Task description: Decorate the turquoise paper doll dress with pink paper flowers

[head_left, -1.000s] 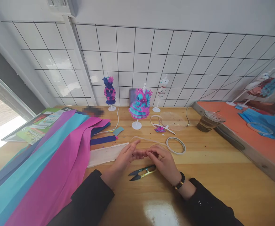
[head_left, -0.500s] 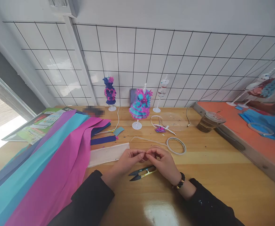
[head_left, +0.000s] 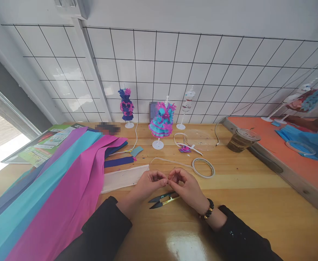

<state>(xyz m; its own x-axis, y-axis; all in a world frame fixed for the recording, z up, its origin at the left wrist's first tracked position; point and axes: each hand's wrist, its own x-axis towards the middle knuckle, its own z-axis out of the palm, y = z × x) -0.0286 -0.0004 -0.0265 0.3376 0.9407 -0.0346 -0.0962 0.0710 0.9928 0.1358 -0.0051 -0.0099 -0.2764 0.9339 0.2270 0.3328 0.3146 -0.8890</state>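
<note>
My left hand (head_left: 152,182) and my right hand (head_left: 185,183) meet fingertip to fingertip over the middle of the wooden table. Both are closed in a pinch, and whatever lies between the fingers is too small to make out. Thread snips (head_left: 162,200) with dark blades and a yellowish handle lie just below them, partly covered by my right hand. A roll of narrow white tape (head_left: 213,171) rests beyond my right hand, its loose strip (head_left: 172,161) running left behind my fingers. Left of my left hand lies a flat white strip (head_left: 124,178).
Pink, turquoise and purple crepe sheets (head_left: 69,181) cover the left side. At the back stand a pink-and-turquoise paper dress (head_left: 161,125), a navy-and-pink one (head_left: 126,105) and a bare white stand (head_left: 187,105). A lidded drink cup (head_left: 239,140) sits beside an orange surface (head_left: 284,145).
My fingers have shifted slightly at the pinch, with the right fingers lifting and curling a little more open. The things on the table have stayed in place.
</note>
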